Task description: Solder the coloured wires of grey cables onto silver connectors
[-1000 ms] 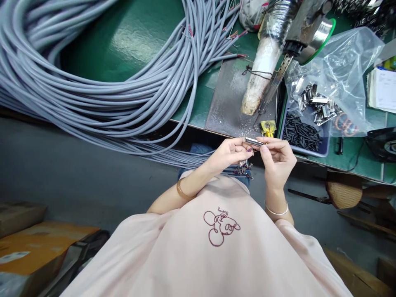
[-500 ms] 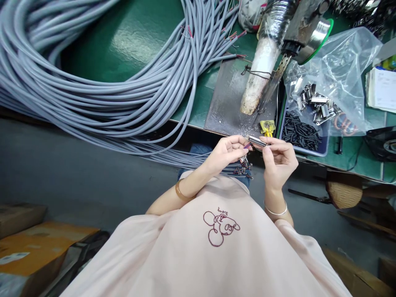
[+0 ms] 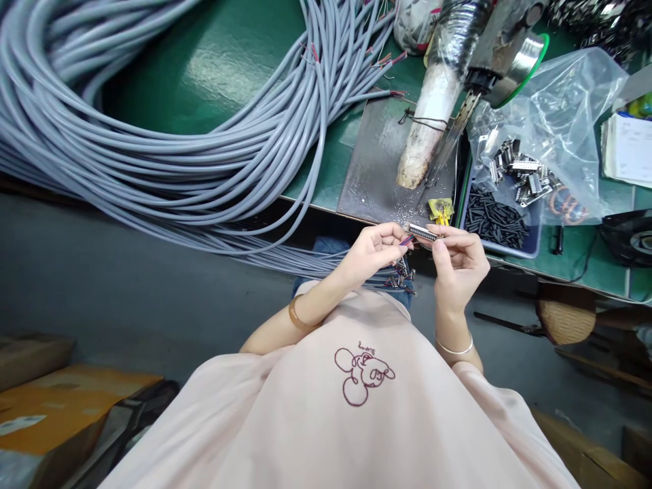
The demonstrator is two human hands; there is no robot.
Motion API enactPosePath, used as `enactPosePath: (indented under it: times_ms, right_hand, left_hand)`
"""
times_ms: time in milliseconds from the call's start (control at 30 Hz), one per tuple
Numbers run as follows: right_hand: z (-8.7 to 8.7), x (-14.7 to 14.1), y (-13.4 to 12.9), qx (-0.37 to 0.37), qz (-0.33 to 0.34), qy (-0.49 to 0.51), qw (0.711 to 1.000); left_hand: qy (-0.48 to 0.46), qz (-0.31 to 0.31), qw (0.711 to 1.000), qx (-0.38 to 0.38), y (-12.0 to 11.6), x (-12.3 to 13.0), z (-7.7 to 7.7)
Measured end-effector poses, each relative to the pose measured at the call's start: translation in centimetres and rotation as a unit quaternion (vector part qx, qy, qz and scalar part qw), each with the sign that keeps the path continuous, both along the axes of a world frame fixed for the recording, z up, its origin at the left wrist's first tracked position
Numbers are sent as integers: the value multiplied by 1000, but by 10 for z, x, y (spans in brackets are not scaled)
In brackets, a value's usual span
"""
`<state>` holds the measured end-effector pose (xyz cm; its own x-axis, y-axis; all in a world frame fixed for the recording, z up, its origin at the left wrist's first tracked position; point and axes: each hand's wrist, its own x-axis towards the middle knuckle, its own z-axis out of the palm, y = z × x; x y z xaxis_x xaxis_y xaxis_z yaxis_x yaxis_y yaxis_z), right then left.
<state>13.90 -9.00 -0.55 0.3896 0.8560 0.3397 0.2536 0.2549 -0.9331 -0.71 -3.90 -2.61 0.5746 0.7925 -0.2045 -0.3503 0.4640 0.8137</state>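
Note:
Between my hands, just off the bench's front edge, is a small metal multi-pin connector (image 3: 422, 233) with a dark face. My right hand (image 3: 459, 261) pinches its right end between thumb and fingers. My left hand (image 3: 374, 250) is closed at its left end, with thin coloured wires (image 3: 407, 241) at the fingertips; whether it also grips the connector itself is unclear. Below the hands, over my lap, hang several finished-looking connector ends (image 3: 401, 275) on grey cables (image 3: 285, 255).
Thick loops of grey cable (image 3: 214, 159) cover the bench's left side. A soldering stand with a wrapped white arm (image 3: 430, 129) and solder spool (image 3: 530, 75) rises above a metal plate (image 3: 369, 166). At right are a bin of black tubes (image 3: 496, 221), bagged connectors (image 3: 524, 166) and a fan (image 3: 634, 234).
Hardly anything differs. The connector has tipped very slightly between my fingers, and both hands keep their hold.

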Motion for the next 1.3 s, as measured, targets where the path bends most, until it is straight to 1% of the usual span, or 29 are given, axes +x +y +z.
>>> enactPosePath:
  times_ms: [300, 433, 500, 700, 900, 1100, 1167, 1267, 1300]
  right_hand:
    - [-3, 0, -1, 30, -12, -83, 996]
    - [-3, 3, 2, 12, -31, -24, 999]
    - [-2, 4, 3, -4, -29, 9, 1000]
    - [-2, 5, 4, -46, 22, 58, 997]
    - [-5, 10, 8, -78, 47, 87, 992]
    - [-3, 8, 7, -90, 82, 86, 989]
    - [0, 6, 5, -73, 67, 73, 992]
    - [3, 5, 2, -33, 5, 20, 999]
    - [3, 6, 1, -30, -7, -4, 1000]
  left_hand:
    - [0, 14, 1000, -22, 0, 2, 1]
    - [9, 0, 1000, -6, 0, 0, 0]
    - [14, -5, 1000, 5, -1, 0, -1]
    - [22, -19, 1000, 10, -1, 0, -1]
    - [34, -47, 998, -17, -1, -2, 3]
    - [31, -52, 998, 11, -3, 0, 1]
    - [33, -34, 999, 23, -4, 1, 0]
    - [41, 19, 998, 51, -4, 0, 0]
    - [44, 34, 997, 61, -3, 0, 0]
